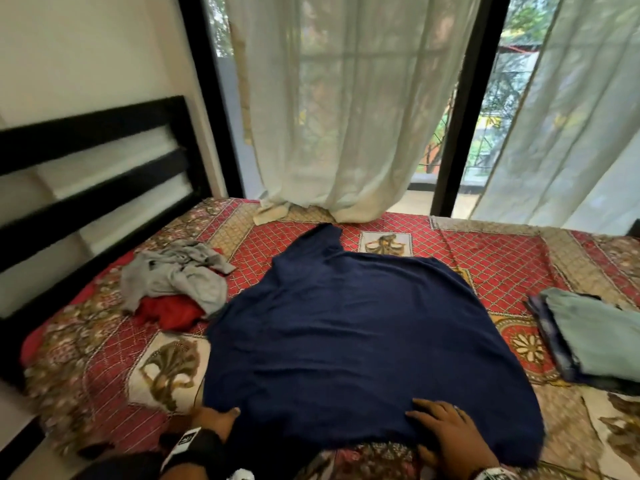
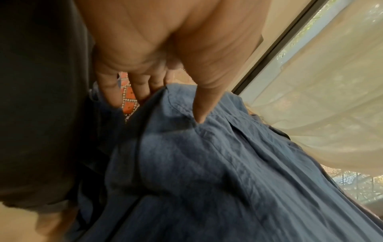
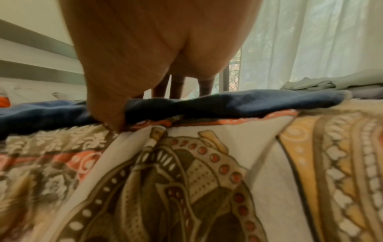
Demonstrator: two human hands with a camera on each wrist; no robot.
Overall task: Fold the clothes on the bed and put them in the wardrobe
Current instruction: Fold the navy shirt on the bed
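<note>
The navy shirt (image 1: pixel 363 327) lies spread flat on the middle of the bed (image 1: pixel 104 362), its near hem pinched by the left hand (image 1: pixel 216 422) and pressed by the right hand's (image 1: pixel 450 434) spread fingers; soft, light and floppy, it is probably best gripped at hem corners.

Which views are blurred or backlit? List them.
Head view: window backlights the curtains, edges smear, navy garment reads fairly sharp. Left wrist view: left hand soft, lower left dark. Right wrist view: right hand blurred and backlit, bedspread motion-smeared at left.
</note>
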